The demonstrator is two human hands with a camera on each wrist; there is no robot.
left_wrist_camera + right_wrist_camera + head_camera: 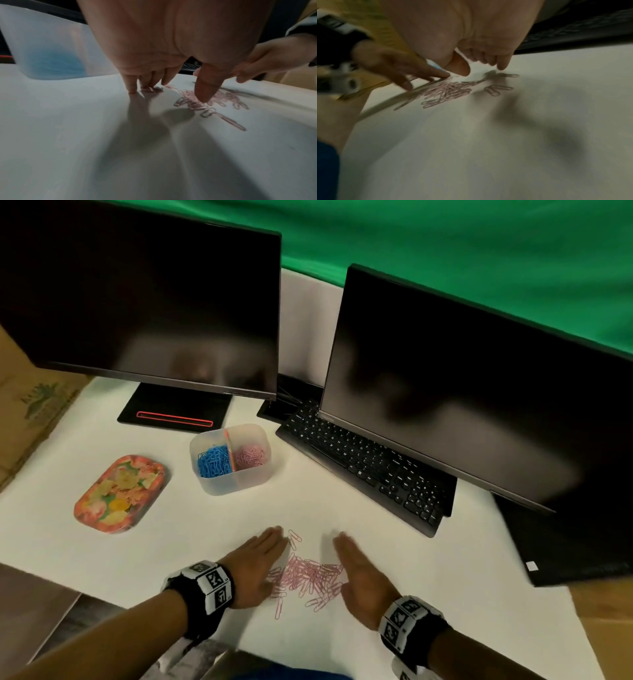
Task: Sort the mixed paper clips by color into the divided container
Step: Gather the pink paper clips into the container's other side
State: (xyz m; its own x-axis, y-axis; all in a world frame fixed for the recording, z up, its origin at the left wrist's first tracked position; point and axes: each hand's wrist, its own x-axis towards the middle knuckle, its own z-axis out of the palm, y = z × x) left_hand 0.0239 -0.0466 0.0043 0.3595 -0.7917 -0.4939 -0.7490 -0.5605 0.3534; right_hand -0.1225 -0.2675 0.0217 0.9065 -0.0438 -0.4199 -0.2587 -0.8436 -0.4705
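Observation:
A loose heap of pink paper clips [310,578] [211,102] [448,90] lies on the white table near its front edge. My left hand [263,559] [164,81] stands on its edge just left of the heap, fingers straight, little-finger side on the table. My right hand [356,566] [481,63] stands the same way at the heap's right. Neither hand holds a clip. Farther back stands the translucent divided container [236,481] [51,44], with blue clips [214,460] in its left compartment and pink clips [253,455] in its right.
A flowered oval tray [120,494] lies left of the container. Two dark monitors [144,299] [479,392] and a black keyboard [370,463] stand behind and to the right. Cardboard [30,412] borders the table's left side.

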